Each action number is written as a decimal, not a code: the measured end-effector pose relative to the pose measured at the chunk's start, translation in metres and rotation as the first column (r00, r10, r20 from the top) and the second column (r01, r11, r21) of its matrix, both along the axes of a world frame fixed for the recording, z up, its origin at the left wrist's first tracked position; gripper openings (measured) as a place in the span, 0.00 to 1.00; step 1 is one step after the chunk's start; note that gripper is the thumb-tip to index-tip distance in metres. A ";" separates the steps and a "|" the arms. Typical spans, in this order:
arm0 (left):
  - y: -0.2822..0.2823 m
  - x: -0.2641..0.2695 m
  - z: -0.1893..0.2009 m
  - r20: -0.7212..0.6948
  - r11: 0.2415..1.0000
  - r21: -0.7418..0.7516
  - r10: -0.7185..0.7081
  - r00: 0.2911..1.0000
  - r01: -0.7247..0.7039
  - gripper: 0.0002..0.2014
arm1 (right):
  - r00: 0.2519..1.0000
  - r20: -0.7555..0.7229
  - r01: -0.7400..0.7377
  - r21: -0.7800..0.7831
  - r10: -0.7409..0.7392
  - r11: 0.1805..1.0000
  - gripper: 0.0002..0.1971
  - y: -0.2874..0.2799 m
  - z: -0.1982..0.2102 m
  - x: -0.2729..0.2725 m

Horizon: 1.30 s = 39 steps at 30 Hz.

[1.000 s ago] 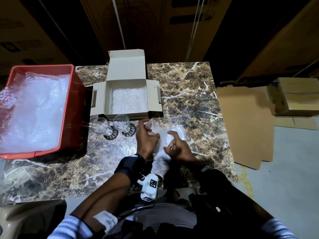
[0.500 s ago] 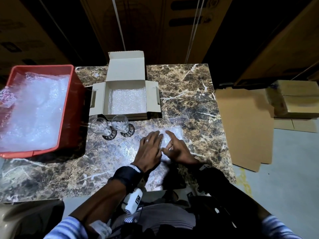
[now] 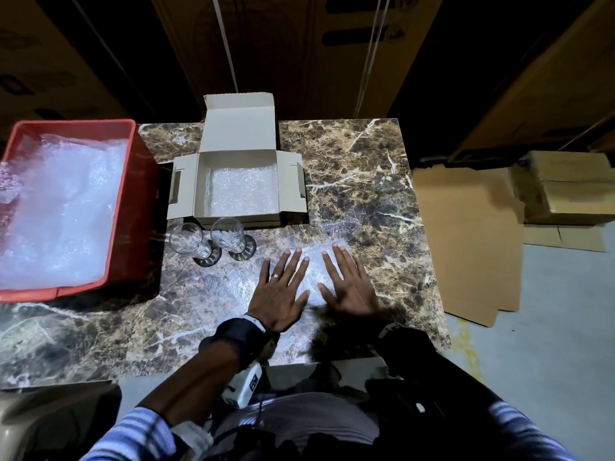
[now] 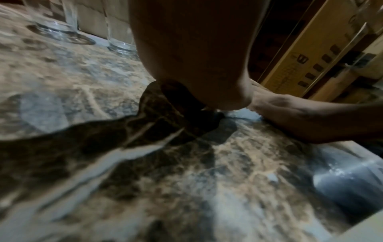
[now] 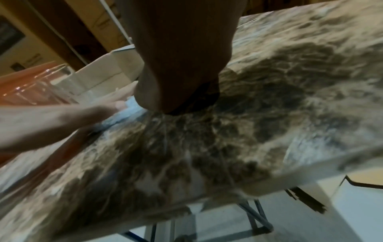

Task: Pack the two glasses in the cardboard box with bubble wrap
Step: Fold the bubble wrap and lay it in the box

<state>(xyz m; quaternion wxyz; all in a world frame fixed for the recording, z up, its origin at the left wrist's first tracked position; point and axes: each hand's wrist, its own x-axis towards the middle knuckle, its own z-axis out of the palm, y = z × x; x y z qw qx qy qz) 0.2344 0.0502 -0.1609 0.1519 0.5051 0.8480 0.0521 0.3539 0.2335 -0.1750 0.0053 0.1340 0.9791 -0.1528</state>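
Both hands (image 3: 278,292) (image 3: 349,287) had flattened, fingers straight, pressing the wrap (image 3: 314,264) onto the desk (image 3: 359,181) at lower centre. Smoothing looked done; next, a glass (image 3: 229,236) probably needed laying on it.

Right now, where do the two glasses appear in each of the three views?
Head: two glasses stand upright left of centre, between the cardboard box and the left hand.
Left wrist: only their bases show, top left.
Right wrist: blurred, at the left edge, before the red crate.
Shared landmark: the cardboard box directly behind them.
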 end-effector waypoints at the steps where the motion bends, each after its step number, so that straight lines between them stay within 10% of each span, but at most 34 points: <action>1: -0.003 -0.003 0.000 -0.004 1.000 -0.001 -0.002 1.000 0.002 0.36 | 1.000 0.015 0.005 0.007 -0.005 1.000 0.36 0.002 0.001 0.001; 19: -0.013 -0.017 0.017 -0.020 0.998 -0.063 -0.001 1.000 0.000 0.57 | 0.986 0.124 0.127 -0.095 -0.115 0.987 0.40 0.025 0.037 -0.004; 22: -0.008 -0.017 0.018 0.000 0.998 -0.056 0.019 1.000 -0.018 0.60 | 0.966 0.060 0.258 -0.303 -0.251 0.918 0.35 0.031 0.050 -0.009; 29: 0.004 -0.021 0.032 -0.001 0.999 -0.028 0.046 0.999 -0.046 0.63 | 0.832 0.276 0.512 -0.717 -0.482 0.474 0.27 0.036 0.065 -0.022; 32: 0.007 -0.023 0.036 0.007 0.998 -0.032 0.062 0.998 -0.061 0.63 | 0.841 0.281 0.506 -0.711 -0.462 0.488 0.08 0.035 0.065 -0.023; 39: 0.018 -0.025 0.064 0.167 0.975 0.164 0.125 0.978 -0.152 0.58 | 0.882 0.207 0.429 -0.726 -0.424 0.538 0.09 0.043 0.104 -0.031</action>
